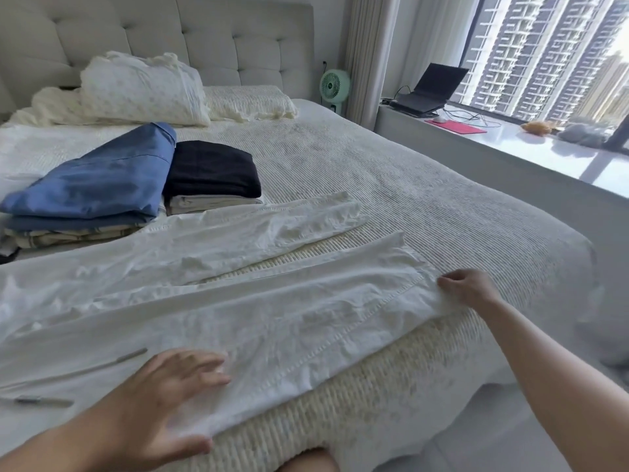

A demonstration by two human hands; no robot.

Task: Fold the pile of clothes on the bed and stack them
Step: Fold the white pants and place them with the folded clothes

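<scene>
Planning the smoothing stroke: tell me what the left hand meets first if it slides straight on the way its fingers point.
Probably only more of the white trousers: the left hand lies flat on them, fingers pointing right along the leg.

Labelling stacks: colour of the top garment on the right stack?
Black or very dark navy, head view.

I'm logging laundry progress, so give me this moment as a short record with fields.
garment in work: white trousers, spread flat across the bed
left hand: flat on the trousers, fingers straight
right hand: pinches the trousers' waist end
folded so far: blue shirt atop one stack; black garment atop another beside it
elsewhere: pillows at the headboard, laptop on the window sill
</scene>
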